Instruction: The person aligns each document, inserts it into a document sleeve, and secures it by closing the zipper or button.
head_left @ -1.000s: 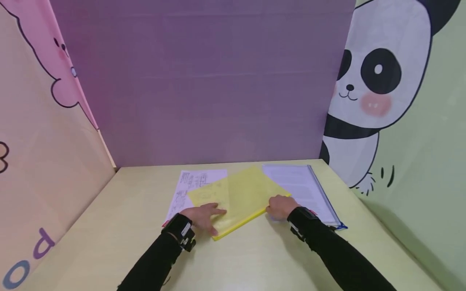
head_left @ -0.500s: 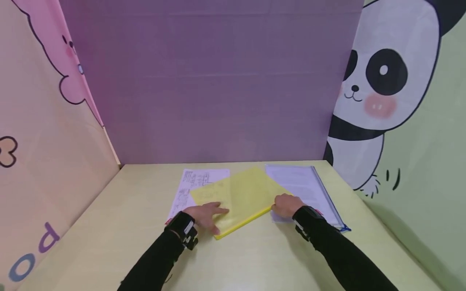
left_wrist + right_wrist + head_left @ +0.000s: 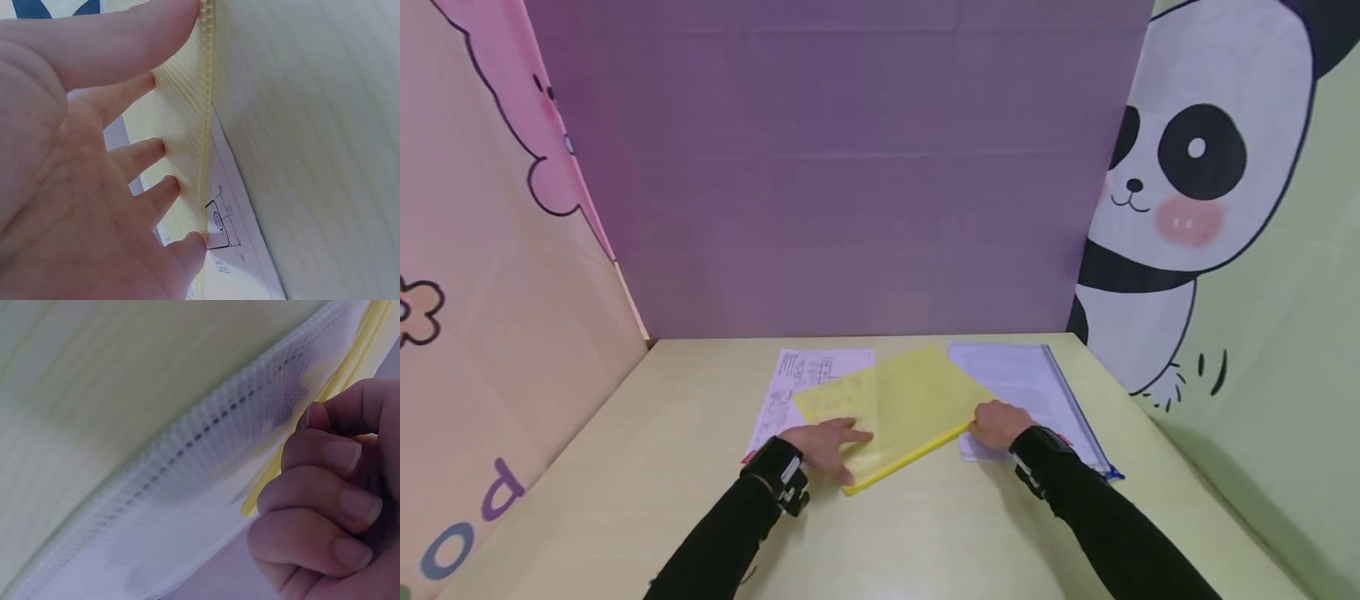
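Observation:
A yellow mesh zipper pouch (image 3: 917,392) lies at a slant on the table, its near edge toward me. On its left part rests my left hand (image 3: 823,446), fingers spread and the thumb at the near corner. Seen in the left wrist view, those straight fingertips touch the pouch's mesh (image 3: 178,119) beside its edge. My right hand (image 3: 998,423) pinches the pouch's zipper edge close to the right corner. In the right wrist view its fingers (image 3: 306,540) are curled at the yellow zipper edge (image 3: 350,369); what lies inside the pinch is hidden.
Partly under the pouch at left is a white printed sheet (image 3: 816,367). To the right lies a clear pouch (image 3: 1018,375) with papers and a blue edge, overlapped by the yellow one. A purple panel (image 3: 865,192) stands behind the pale table (image 3: 700,433); printed walls flank it.
My right hand has slid a little to the right along the near edge of the pouch, toward its corner. The left hand and the pouch stay nearly in place; the head view has shifted slightly.

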The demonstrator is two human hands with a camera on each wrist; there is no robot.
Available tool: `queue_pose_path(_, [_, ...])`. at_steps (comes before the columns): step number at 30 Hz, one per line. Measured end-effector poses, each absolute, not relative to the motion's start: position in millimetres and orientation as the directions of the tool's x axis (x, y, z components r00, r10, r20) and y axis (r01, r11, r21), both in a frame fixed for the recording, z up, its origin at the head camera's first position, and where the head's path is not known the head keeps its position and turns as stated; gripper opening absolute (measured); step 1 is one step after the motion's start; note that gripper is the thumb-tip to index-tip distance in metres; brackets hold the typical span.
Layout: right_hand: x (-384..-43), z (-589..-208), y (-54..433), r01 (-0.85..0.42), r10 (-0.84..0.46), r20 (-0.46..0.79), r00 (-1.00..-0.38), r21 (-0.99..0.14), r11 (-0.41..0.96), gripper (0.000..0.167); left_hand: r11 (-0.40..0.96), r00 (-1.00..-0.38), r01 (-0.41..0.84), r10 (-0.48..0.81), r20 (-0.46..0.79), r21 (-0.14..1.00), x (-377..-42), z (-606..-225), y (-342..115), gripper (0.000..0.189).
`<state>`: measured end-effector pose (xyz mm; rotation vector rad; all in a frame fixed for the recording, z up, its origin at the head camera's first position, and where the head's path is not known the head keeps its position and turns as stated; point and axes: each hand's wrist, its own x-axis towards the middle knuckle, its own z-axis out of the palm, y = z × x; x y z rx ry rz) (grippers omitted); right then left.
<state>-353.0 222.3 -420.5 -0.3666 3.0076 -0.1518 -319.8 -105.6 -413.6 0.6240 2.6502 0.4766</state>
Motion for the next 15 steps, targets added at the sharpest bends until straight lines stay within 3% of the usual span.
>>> queue_pose_path(15, [-360.4,-421.7,231.3,-0.129,-0.139,-0.152,-0.979,-0.075,0.989,0.021,0.852,-0.839,0.329,0.462,-0.287,0.407,-318.9,-413.0,-104.4,0.073])
